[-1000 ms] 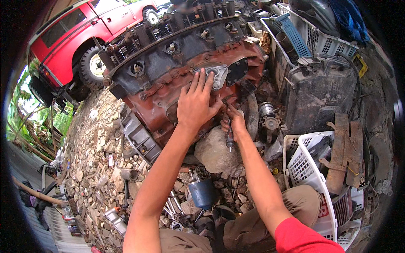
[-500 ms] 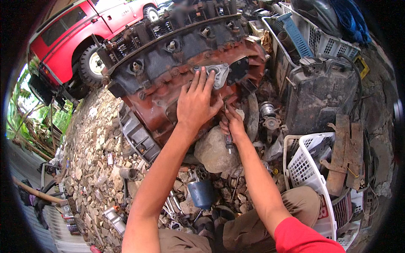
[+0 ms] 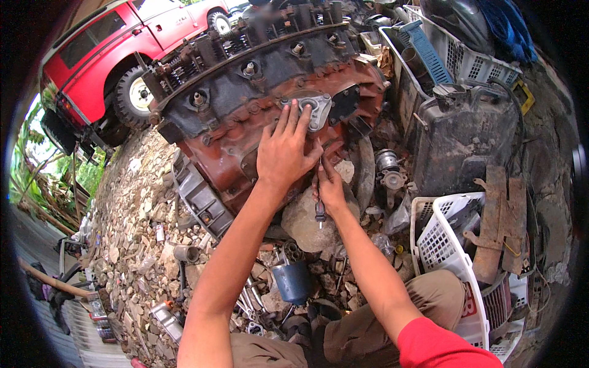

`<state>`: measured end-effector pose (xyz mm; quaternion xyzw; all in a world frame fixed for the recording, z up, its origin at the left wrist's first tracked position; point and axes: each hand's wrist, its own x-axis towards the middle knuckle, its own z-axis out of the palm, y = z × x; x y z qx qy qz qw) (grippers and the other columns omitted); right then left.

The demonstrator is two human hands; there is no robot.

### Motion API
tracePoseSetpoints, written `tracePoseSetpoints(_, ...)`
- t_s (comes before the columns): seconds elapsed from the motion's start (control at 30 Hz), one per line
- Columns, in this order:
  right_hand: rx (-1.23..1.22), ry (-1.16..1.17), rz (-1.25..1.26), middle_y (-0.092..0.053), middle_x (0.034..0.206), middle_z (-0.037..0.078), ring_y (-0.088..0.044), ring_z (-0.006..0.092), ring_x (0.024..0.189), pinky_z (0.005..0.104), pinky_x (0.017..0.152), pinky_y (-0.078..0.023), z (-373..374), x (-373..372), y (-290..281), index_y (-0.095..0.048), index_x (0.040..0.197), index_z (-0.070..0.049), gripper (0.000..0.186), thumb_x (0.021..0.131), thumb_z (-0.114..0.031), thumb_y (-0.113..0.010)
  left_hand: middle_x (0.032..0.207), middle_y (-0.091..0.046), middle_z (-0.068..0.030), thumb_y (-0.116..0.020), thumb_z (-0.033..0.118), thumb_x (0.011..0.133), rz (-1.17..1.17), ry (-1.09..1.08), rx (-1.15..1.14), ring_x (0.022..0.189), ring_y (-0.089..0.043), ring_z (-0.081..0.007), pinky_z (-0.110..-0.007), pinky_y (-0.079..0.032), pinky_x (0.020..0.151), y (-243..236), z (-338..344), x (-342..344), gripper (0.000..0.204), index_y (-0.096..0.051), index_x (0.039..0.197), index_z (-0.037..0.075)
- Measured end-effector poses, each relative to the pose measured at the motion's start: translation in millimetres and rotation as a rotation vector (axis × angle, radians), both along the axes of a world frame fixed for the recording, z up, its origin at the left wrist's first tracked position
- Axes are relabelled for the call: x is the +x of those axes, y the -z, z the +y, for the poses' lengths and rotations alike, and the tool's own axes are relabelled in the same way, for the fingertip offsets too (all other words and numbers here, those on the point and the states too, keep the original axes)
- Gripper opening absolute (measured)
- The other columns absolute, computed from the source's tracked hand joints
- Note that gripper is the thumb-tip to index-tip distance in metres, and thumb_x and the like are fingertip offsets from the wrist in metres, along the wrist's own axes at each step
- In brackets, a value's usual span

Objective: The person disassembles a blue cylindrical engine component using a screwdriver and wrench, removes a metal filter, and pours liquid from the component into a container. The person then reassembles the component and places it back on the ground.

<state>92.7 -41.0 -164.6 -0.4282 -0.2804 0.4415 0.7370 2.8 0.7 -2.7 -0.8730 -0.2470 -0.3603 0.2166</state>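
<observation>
Near the person's shoes (image 3: 323, 311), a blue canister (image 3: 293, 283) sits on gravel (image 3: 144, 202). Over a boulder (image 3: 304, 230), I see the right hand (image 3: 331, 189) gripping a dark-handled tool (image 3: 319, 213); the left hand (image 3: 284, 154) lies outstretched against a grey bracket (image 3: 321, 113) on the engine (image 3: 236, 126)'s side. A red off-road vehicle (image 3: 113, 46) stands beyond.

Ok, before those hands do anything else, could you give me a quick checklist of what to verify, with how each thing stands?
1. Left hand on the grey metal bracket: ok, its fingers rest on it.
2. Right hand gripping the dark tool: ok, the lower end pokes out below the fist.
3. Tool's upper end seated on something: cannot tell, the hands crowd it.
4. Engine propped firmly: cannot tell; a big stone sits in front, but contact is unclear.
5. Ground near the feet free of loose items: not ok, a blue cylinder lies there.
</observation>
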Motion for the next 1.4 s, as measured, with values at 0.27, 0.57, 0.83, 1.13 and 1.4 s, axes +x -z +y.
tracePoseSetpoints(0.27, -0.067, 0.184, -0.004, -0.052, 0.062, 0.002, -0.046, 0.0101, 0.047, 0.0292, 0.044, -0.04, 14.0, -3.7, -11.7, -0.04, 0.145, -0.004, 0.044, 0.103, -0.017, -0.042, 0.144, -0.047, -0.0187, -0.068, 0.035, 0.078, 0.023, -0.011, -0.019, 0.129, -0.051, -0.0275, -0.043, -0.046, 0.093, -4.4, -2.5, -4.0, 0.071, -0.047, 0.141, 0.009)
tracePoseSetpoints(0.57, -0.014, 0.176, -0.086, -0.048, 0.06, 0.0, -0.045, 0.0106, 0.045, 0.0287, 0.04, -0.04, 13.9, -2.9, -14.8, -0.035, 0.148, -0.01, 0.045, 0.105, -0.02, -0.039, 0.143, -0.048, -0.0198, -0.068, 0.034, 0.078, 0.012, 0.007, -0.02, 0.128, -0.052, -0.0277, -0.04, -0.045, 0.093, -4.9, -1.5, 1.9, 0.071, -0.047, 0.14, 0.008)
tracePoseSetpoints(0.83, -0.045, 0.169, 0.044, -0.05, 0.065, 0.001, -0.043, 0.0084, 0.046, 0.0261, 0.042, -0.04, 1.0, -36.4, -27.5, -0.031, 0.151, -0.019, 0.046, 0.106, -0.02, -0.036, 0.143, -0.048, -0.0197, -0.069, 0.034, 0.077, 0.018, 0.003, -0.024, 0.128, -0.052, -0.0286, -0.04, -0.045, 0.093, -3.4, -1.2, -2.9, 0.072, -0.046, 0.14, 0.008)
tracePoseSetpoints(1.13, -0.037, 0.157, 0.041, -0.054, 0.068, 0.005, -0.045, 0.0112, 0.043, 0.0269, 0.039, -0.04, 6.4, -38.9, -17.8, -0.027, 0.152, -0.015, 0.048, 0.106, -0.02, -0.036, 0.143, -0.048, -0.0195, -0.069, 0.034, 0.077, 0.016, 0.01, -0.025, 0.128, -0.052, -0.0282, -0.04, -0.045, 0.094, -2.6, -0.8, -2.2, 0.072, -0.047, 0.14, 0.007)
tracePoseSetpoints(1.4, -0.115, 0.076, 0.081, -0.053, 0.07, 0.005, -0.043, 0.0102, 0.045, 0.0263, 0.04, -0.039, 3.8, -22.2, -22.1, -0.027, 0.152, -0.021, 0.047, 0.106, -0.019, -0.033, 0.143, -0.048, -0.0192, -0.068, 0.033, 0.079, 0.009, 0.016, -0.031, 0.129, -0.052, -0.0285, -0.042, -0.045, 0.094, -2.8, -5.6, -3.6, 0.07, -0.046, 0.14, 0.007)
